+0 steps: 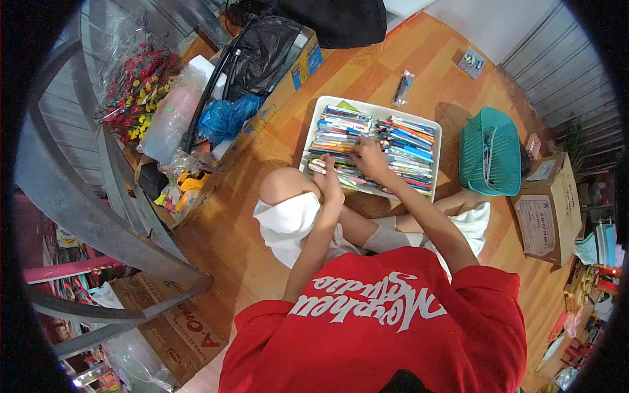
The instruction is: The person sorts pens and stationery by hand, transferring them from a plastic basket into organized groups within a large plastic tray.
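A white tray (436,154) full of pens and pencils lies on the wooden floor before my crossed legs. The pens (409,147) rest in two side-by-side groups of many colours. At the tray's near left part, my left hand (329,177) has its fingers closed around a few pens. Over the middle of the tray, between the groups, my right hand (370,157) reaches down with bent fingers pressed together at the pens; what lies between the fingertips is too small to tell.
A teal basket (490,154) and a cardboard box (547,209) stand at the right. Beyond the tray lies a small plastic packet (403,90). A large open box (278,92) with bags is at the upper left, near a grey metal frame (98,223).
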A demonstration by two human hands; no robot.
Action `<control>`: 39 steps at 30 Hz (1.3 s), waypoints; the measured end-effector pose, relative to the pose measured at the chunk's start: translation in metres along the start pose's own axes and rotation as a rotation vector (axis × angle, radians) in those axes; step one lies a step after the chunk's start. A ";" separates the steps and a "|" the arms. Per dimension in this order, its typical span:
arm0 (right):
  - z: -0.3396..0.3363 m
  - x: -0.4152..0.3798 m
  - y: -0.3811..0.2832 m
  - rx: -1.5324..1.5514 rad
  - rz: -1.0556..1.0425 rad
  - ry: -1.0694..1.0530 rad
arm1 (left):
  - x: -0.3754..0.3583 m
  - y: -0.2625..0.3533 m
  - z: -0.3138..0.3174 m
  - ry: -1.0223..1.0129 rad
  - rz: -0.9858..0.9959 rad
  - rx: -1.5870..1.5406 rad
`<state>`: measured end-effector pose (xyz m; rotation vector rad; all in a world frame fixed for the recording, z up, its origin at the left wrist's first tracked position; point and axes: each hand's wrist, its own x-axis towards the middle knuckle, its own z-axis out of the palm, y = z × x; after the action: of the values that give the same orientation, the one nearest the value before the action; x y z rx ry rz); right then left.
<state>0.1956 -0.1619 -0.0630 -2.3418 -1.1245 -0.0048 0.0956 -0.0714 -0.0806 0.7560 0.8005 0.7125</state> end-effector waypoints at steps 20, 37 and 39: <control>-0.002 0.003 0.015 -0.054 -0.009 -0.084 | -0.004 0.006 0.002 -0.067 -0.018 0.001; -0.039 -0.003 0.002 0.293 -0.309 -0.399 | 0.010 0.011 -0.005 -0.049 -0.052 -0.350; -0.061 0.002 0.013 0.269 -0.255 -0.377 | 0.018 0.009 -0.006 -0.029 -0.056 -0.432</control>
<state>0.2199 -0.1956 -0.0158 -1.9949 -1.4951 0.4821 0.0973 -0.0511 -0.0827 0.3519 0.6093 0.7879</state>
